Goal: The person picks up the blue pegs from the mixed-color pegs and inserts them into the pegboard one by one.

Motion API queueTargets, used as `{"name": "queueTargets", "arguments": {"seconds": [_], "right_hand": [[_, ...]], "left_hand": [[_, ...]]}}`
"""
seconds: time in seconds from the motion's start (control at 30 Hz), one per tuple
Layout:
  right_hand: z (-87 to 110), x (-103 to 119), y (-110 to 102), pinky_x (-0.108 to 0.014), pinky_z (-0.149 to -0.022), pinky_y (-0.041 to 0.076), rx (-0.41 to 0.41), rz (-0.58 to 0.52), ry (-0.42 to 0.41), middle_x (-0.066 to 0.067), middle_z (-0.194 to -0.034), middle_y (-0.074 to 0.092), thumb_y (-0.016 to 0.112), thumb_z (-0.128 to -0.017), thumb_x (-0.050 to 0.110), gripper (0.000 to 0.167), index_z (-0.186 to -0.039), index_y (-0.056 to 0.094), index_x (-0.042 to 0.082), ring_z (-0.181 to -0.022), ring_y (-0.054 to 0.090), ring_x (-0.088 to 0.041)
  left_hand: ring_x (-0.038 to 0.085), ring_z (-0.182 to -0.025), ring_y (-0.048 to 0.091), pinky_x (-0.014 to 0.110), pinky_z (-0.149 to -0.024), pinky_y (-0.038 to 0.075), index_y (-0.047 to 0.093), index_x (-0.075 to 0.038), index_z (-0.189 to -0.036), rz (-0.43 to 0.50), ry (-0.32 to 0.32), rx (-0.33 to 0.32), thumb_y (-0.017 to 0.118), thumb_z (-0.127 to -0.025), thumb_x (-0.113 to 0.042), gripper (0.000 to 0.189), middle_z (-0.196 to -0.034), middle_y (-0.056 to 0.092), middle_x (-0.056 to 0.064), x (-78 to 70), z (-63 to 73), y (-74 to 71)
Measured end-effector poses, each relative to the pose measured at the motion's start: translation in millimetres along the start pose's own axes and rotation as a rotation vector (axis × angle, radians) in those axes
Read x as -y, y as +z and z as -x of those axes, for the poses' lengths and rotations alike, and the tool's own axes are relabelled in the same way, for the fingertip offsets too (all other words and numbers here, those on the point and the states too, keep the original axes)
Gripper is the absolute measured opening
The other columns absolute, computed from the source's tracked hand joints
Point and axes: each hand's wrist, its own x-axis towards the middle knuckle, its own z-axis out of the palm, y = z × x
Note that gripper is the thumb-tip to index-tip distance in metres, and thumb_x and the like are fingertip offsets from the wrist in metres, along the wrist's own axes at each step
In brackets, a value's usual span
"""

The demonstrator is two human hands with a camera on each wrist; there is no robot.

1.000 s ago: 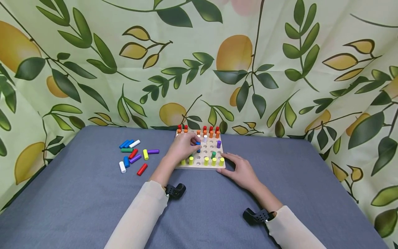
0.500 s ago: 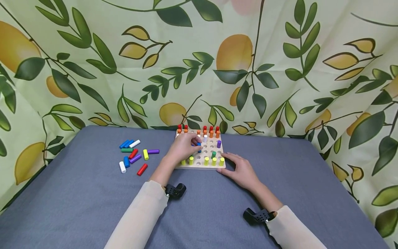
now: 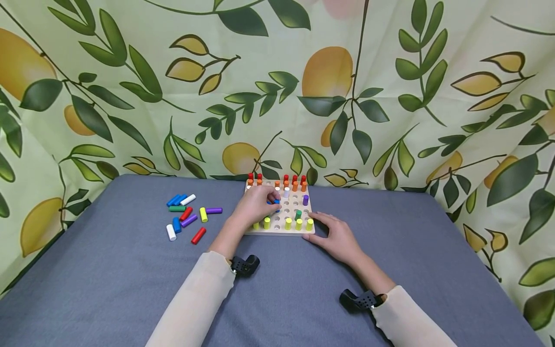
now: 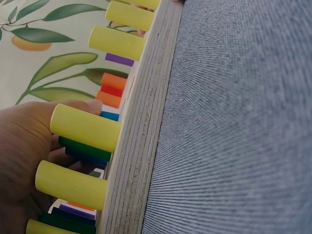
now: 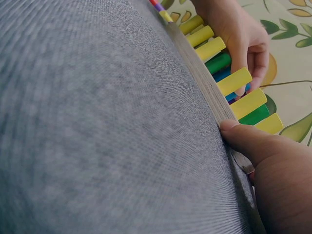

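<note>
A wooden pegboard lies toward the back of the table, with coloured pegs standing in rows of holes. My left hand reaches over its left side, thumb and fingertips pinching a blue peg that stands upright at the board's middle. The hand hides several pegs on the left. My right hand holds the board's front right corner. In the right wrist view its thumb presses the board's front edge. Yellow pegs line the front row, and a green peg stands behind them.
Loose pegs in several colours lie left of the board, among them a red peg, a white peg and a yellow peg. A grey-blue cloth covers the table. A leaf-patterned curtain hangs close behind the board.
The blue peg in my left fingertips has shifted slightly right and sits a little lower at the board. My right hand stays at the corner.
</note>
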Motion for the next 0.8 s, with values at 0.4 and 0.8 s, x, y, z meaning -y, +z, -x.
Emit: {"name": "queueTargets", "arguments": {"seconds": [0.4, 0.8], "right_hand": [[0.5, 0.0, -0.1, -0.062, -0.112, 0.04, 0.001, -0.01, 0.0, -0.02, -0.145, 0.058, 0.079, -0.085, 0.044, 0.064, -0.14, 0.062, 0.016, -0.136, 0.053, -0.042], [0.1, -0.9, 0.8, -0.061, -0.112, 0.041, 0.001, -0.005, 0.0, -0.02, -0.144, 0.059, 0.079, -0.085, 0.045, 0.064, -0.14, 0.061, 0.017, -0.136, 0.053, -0.041]], "left_hand": [[0.012, -0.08, 0.064, 0.032, -0.079, 0.055, 0.075, -0.011, -0.092, -0.034, 0.013, 0.009, 0.082, -0.084, -0.016, 0.011, -0.086, 0.072, 0.0, -1.8, 0.0, 0.3], [0.012, -0.076, 0.059, 0.029, -0.074, 0.049, 0.076, -0.016, -0.091, -0.096, 0.036, 0.031, 0.071, -0.093, -0.024, 0.01, -0.083, 0.072, -0.003, -3.9, 0.7, -0.9]]}}
